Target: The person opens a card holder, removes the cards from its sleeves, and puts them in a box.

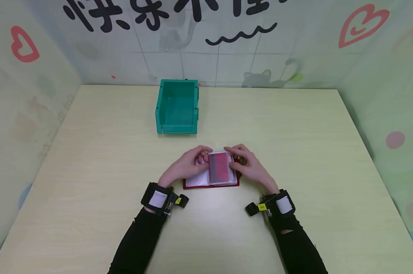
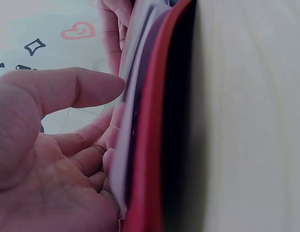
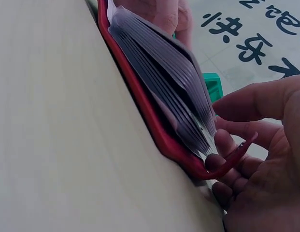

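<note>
Head: open card holder [image 1: 209,180] lies on the table [image 1: 96,156], pink sheet [image 1: 221,167] on its right side. Left hand [image 1: 189,163] and right hand [image 1: 250,165] block its upper sides; teal bin [image 1: 177,129] beyond, apart.
Left wrist: left fingers part-curled, thumb at page edges; can't tell if pinching.
Right wrist: right hand half-closed, thumb and fingers gripping page edges; red strap [image 3: 235,155] crosses fingers, bin partly hidden.

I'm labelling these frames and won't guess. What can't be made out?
Head view: any print on the red card, too small.
Head view: black wall lettering, cut off by the top edge.
Right wrist view: most of the green bin, hidden by the card holder and right hand.
Left wrist view: faces of the pages, turned edge-on.
</note>
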Demonstrator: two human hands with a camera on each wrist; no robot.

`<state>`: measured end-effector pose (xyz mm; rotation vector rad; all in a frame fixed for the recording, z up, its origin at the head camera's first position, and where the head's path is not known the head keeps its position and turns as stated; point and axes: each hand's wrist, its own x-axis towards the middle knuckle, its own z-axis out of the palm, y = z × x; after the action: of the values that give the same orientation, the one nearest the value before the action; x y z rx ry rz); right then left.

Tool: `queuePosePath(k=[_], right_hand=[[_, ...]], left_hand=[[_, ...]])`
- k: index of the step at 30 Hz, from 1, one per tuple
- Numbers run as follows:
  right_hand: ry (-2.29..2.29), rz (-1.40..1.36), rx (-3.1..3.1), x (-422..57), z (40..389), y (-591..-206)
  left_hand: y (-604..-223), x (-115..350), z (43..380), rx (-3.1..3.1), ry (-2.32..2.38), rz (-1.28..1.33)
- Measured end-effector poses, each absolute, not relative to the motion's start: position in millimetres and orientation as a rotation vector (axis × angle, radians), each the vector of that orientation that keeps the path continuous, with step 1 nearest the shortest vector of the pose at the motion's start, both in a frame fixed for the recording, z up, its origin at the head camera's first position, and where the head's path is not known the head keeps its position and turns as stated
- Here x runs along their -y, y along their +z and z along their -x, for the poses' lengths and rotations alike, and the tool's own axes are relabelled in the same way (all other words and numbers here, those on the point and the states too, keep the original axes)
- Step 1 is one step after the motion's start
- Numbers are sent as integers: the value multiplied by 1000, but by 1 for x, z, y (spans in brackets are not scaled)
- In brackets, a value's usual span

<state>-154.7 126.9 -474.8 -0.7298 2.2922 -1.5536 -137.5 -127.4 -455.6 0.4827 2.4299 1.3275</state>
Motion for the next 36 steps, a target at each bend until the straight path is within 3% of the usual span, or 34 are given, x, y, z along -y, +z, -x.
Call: queuePosePath(k=[17,26,36], right_hand=[[-1561,718,-2348,-118,153,-474],[-1384,971,-2736,-95,147,-466],[-959,870,-2929,-90,137,-450]], left_hand=[[-453,130,140,-2422,1357,-486],[-444,128,141,-2372,1430,-253],[-442,151,139,-2298,1456,-62]])
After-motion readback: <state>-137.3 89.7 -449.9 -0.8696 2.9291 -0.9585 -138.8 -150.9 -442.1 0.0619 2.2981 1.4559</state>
